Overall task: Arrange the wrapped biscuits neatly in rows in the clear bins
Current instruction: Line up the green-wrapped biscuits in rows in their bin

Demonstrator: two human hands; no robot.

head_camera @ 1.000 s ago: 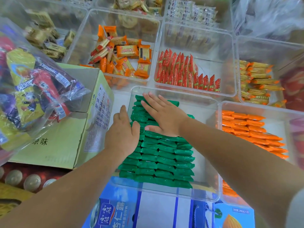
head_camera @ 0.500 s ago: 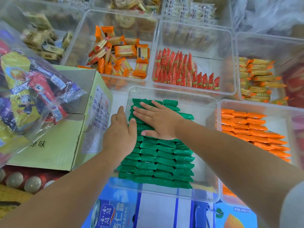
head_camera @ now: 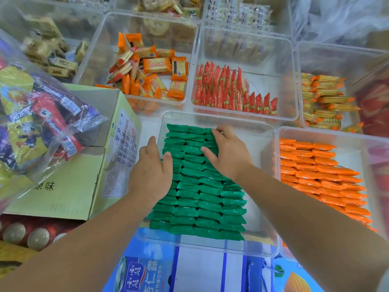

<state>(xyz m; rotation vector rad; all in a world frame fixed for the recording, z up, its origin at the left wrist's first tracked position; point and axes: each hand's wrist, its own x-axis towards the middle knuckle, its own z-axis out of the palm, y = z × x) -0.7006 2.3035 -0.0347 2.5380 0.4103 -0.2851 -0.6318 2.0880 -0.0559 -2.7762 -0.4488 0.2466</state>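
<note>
Green wrapped biscuits [head_camera: 200, 199] lie in three overlapping rows inside the near clear bin [head_camera: 261, 224]. My left hand [head_camera: 152, 171] rests flat against the left side of the stack, fingers together, thumb on the packets. My right hand [head_camera: 226, 151] lies on the far right part of the rows, its fingertips curled at a packet near the far end. Whether it pinches a packet I cannot tell. The packets under both palms are hidden.
An orange-packet bin [head_camera: 322, 171] stands to the right. Behind are bins of red packets [head_camera: 235, 91], mixed orange packets [head_camera: 147, 68] and yellow packets [head_camera: 322, 102]. A green cardboard box [head_camera: 69, 182] with a snack bag [head_camera: 35, 114] stands left. Blue cartons [head_camera: 189, 270] lie underneath.
My right hand slid from the left-middle of the stack to its far right part and curled its fingers. The far packets now lie straighter. My left hand stayed at the left side.
</note>
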